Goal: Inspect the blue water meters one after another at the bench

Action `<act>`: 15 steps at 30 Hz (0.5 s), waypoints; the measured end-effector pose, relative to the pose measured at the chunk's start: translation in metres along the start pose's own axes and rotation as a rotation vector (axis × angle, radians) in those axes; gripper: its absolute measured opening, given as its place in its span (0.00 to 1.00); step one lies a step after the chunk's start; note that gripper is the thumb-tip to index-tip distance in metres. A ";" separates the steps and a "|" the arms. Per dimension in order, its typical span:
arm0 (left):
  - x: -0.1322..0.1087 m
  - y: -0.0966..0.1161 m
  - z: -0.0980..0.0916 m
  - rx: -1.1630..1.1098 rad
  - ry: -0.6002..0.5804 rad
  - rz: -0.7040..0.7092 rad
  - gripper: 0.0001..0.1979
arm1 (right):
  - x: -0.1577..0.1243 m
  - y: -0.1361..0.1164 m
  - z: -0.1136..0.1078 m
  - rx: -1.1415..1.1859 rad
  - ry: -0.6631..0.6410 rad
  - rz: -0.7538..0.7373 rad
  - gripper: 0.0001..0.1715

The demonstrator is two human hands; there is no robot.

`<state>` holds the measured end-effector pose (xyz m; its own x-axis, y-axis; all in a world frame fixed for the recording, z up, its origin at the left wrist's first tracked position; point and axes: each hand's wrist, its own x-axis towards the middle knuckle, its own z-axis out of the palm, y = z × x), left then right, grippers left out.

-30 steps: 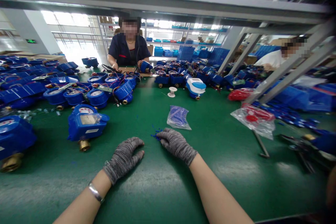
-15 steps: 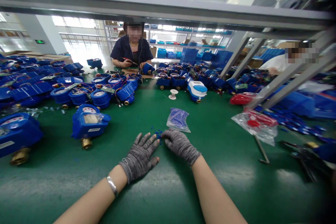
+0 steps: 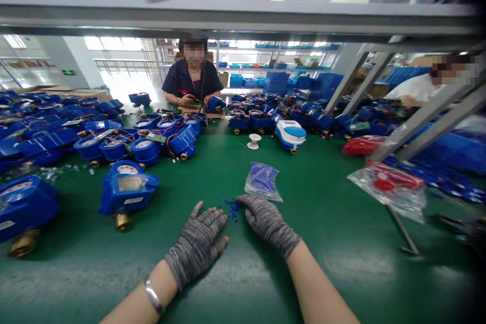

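Observation:
A small pile of tiny blue pieces (image 3: 232, 208) lies on the green tabletop between my hands. My left hand (image 3: 199, 243), in a grey fingerless-tip glove, rests flat just left of the pile, fingers stretched out and nothing held. On the pile's right side is my right hand (image 3: 268, 223), gloved alike, its fingers bent loosely with the fingertips beside the pieces; I see nothing in its grasp, though its palm is hidden. Just beyond it sits a clear plastic bag (image 3: 262, 181) with blue contents.
Blue water meters (image 3: 127, 187) with brass fittings crowd the left and back. A white spool (image 3: 254, 141) and a white-lidded meter (image 3: 290, 135) stand ahead. At right are bagged red parts (image 3: 395, 182), a metal rod (image 3: 404, 233) and frame struts. A co-worker (image 3: 193, 78) sits opposite.
The right hand has drawn slightly away from the pile, so more blue pieces show between the hands. My left hand stays flat. The whole view has shifted a little.

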<state>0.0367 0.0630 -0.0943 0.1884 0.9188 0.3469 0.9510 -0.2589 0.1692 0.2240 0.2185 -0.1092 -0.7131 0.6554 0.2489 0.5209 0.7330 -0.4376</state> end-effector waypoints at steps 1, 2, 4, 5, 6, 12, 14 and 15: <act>0.001 0.000 0.000 0.006 0.031 0.008 0.20 | 0.000 -0.002 0.003 0.000 0.002 -0.021 0.27; 0.002 0.000 0.001 0.018 0.055 0.015 0.21 | 0.000 -0.003 0.005 -0.005 0.004 -0.040 0.28; 0.003 -0.001 0.003 0.060 0.070 0.022 0.23 | 0.001 -0.005 0.010 -0.022 0.016 -0.069 0.31; 0.003 -0.002 0.005 0.084 0.066 0.026 0.24 | 0.001 -0.006 0.011 -0.032 0.024 -0.080 0.32; 0.003 -0.003 0.006 0.105 0.059 0.030 0.24 | 0.001 -0.007 0.012 -0.037 0.031 -0.091 0.32; 0.004 -0.009 0.007 0.108 0.019 -0.001 0.25 | 0.001 -0.011 0.008 0.135 0.083 -0.179 0.27; 0.004 -0.010 0.007 0.101 0.011 -0.011 0.25 | 0.001 -0.011 0.007 0.221 0.121 -0.178 0.26; 0.005 -0.011 0.007 0.100 0.010 -0.016 0.25 | 0.002 -0.011 0.008 0.241 0.141 -0.173 0.26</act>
<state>0.0293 0.0723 -0.1014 0.1713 0.9192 0.3545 0.9737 -0.2129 0.0815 0.2133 0.2103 -0.1109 -0.7006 0.5560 0.4473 0.2595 0.7824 -0.5662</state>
